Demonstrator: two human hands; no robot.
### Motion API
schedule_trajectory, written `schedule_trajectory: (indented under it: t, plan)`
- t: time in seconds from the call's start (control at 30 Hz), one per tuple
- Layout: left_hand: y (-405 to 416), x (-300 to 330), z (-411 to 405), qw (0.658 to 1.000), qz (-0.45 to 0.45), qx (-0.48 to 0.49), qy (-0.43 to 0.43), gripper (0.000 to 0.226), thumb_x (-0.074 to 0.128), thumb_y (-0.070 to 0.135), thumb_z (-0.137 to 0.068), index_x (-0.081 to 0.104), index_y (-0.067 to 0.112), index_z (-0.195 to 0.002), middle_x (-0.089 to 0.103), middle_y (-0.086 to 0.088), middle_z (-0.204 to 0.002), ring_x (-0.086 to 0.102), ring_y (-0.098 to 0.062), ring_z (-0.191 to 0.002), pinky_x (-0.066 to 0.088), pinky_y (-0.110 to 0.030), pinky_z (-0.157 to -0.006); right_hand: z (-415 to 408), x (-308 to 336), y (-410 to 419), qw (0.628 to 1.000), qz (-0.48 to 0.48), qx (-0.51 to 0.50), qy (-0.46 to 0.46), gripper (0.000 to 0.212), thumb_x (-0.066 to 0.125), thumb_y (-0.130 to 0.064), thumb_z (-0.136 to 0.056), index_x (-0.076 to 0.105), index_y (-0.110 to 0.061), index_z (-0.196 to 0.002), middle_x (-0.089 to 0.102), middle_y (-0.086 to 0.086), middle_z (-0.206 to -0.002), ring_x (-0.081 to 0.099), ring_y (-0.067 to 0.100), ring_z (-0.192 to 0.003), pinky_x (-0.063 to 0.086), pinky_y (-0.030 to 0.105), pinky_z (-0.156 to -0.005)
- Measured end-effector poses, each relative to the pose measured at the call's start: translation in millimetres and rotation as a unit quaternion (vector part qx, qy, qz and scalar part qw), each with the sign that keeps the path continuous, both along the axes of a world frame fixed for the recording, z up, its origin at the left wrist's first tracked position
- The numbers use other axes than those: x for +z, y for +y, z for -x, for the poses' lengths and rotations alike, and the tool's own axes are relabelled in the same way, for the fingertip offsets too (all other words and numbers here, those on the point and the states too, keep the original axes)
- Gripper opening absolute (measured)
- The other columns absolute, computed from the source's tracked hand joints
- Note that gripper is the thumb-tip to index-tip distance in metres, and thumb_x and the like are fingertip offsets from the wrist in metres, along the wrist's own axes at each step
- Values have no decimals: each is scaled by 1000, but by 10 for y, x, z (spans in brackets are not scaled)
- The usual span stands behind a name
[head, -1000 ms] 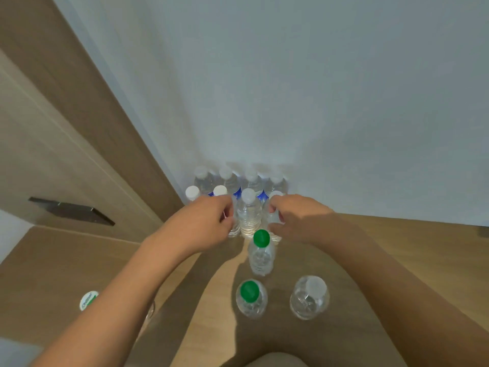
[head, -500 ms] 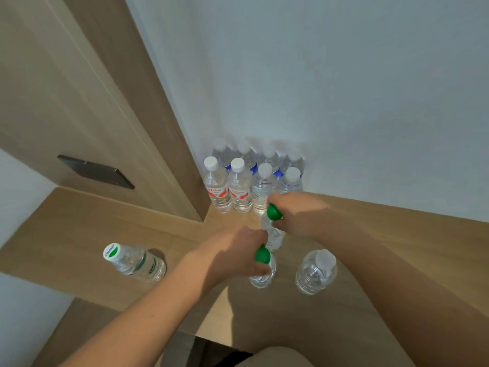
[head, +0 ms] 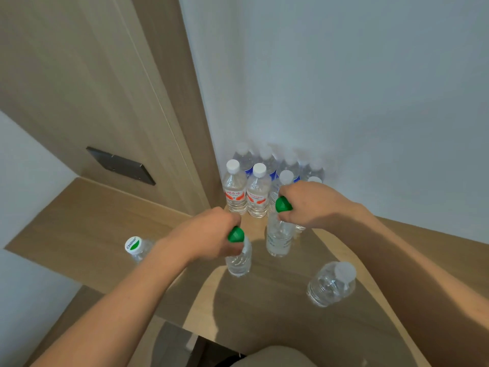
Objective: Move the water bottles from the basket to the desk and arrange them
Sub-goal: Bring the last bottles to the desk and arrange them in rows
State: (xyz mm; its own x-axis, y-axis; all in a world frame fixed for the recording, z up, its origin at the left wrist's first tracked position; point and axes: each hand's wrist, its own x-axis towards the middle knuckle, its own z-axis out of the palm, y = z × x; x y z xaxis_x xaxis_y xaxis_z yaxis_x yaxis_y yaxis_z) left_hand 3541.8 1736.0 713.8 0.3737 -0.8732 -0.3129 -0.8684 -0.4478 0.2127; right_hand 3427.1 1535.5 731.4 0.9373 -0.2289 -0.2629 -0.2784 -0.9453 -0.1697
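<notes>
- Left hand (head: 209, 234) curls round the top of a green-capped bottle (head: 239, 256) on the desk (head: 264, 308).
- Right hand (head: 308, 205) grips a second green-capped bottle (head: 279, 239) at its neck.
- Half a second ago both bottles stood nearer the person; they now sit closer to the back rows (head: 246, 192).
- Both forearms reach forward, knuckles up.

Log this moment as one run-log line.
left hand: grips green-capped bottle | right hand: grips second green-capped bottle | both upright on desk | white-capped rows at wall
</notes>
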Motion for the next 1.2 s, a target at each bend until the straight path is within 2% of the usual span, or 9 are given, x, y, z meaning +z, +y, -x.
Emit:
schedule_trajectory:
  t: [0.1, 0.17, 0.3, 0.43, 0.6, 0.7, 0.77, 0.93, 1.2]
  plan:
    - [61, 43, -165, 1000, 11, 10, -7, 27, 62, 46, -78, 48, 23, -75, 48, 5, -66, 54, -21, -68, 44, -32, -56, -121, 49, 36, 1000, 7, 8, -5, 28, 60, -41, -88, 55, -14, -94, 54, 1, -82, 56, 23, -77, 42, 32, -60]
    - [87, 82, -259, 1000, 18, 14, -7, 23, 62, 44, -80, 52, 22, -78, 51, 5, -66, 54, -16, -66, 44, -32, -55, -200, 64, 60, 1000, 5, 11, -6, 29, 59, -43, -88, 56, -15, -96, 56, 3, -85, 55, 22, -77, 44, 32, -61]
    - [120, 185, -424, 999, 33, 30, -1, 20, 62, 42, -82, 60, 23, -86, 56, 5, -69, 56, -13, -66, 49, -33, -56, -343, 78, 98, 1000, 6, 21, -2, 29, 60, -43, -89, 55, -15, -93, 53, 1, -82, 54, 22, -78, 34, 29, -54]
    - [55, 238, -524, 997, 52, 57, -25, 24, 62, 42, -84, 57, 20, -76, 53, 4, -63, 54, -13, -63, 40, -30, -51, -447, 30, 114, 1000, -5, 18, 2, 29, 61, -44, -88, 53, -16, -91, 48, -4, -76, 56, 23, -79, 38, 31, -59]
    - [-108, 238, -572, 992, 56, 104, -43, 34, 62, 43, -86, 59, 11, -75, 57, -2, -63, 59, -20, -61, 36, -29, -46, -493, -45, 122, 1000, -11, 0, -2, 33, 61, -43, -86, 58, -11, -91, 57, 3, -82, 58, 23, -79, 40, 31, -58]
    - [-209, 186, -582, 989, 64, 130, -38, 38, 62, 41, -85, 58, 5, -72, 58, -7, -61, 62, -25, -57, 41, -33, -47, -499, -87, 122, 1000, -13, -17, -3, 32, 60, -40, -86, 59, -9, -92, 57, 4, -81, 55, 21, -75, 35, 29, -54]
    - [-276, 142, -590, 985, 70, 152, -28, 39, 62, 38, -85, 58, 3, -70, 55, -7, -57, 55, -23, -48, 41, -32, -45, -508, -114, 128, 999, -23, -29, 4, 30, 59, -38, -86, 59, -9, -92, 55, 4, -78, 53, 20, -71, 37, 29, -56]
    - [-428, 44, -590, 976, 75, 197, -46, 43, 61, 36, -86, 41, 10, -58, 41, -3, -53, 36, -19, -45, 26, -26, -43, -539, -145, 129, 999, -27, -42, 18, 26, 58, -37, -87, 57, -11, -93, 54, 1, -76, 53, 17, -69, 42, 30, -58]
    - [-596, -30, -593, 968, 84, 231, -52, 40, 55, 36, -88, 38, 13, -60, 43, -3, -58, 40, -19, -51, 25, -29, -46, -565, -225, 122, 999, -7, -31, 9, 29, 59, -39, -89, 55, -11, -96, 44, -4, -72, 52, 20, -74, 32, 27, -50]
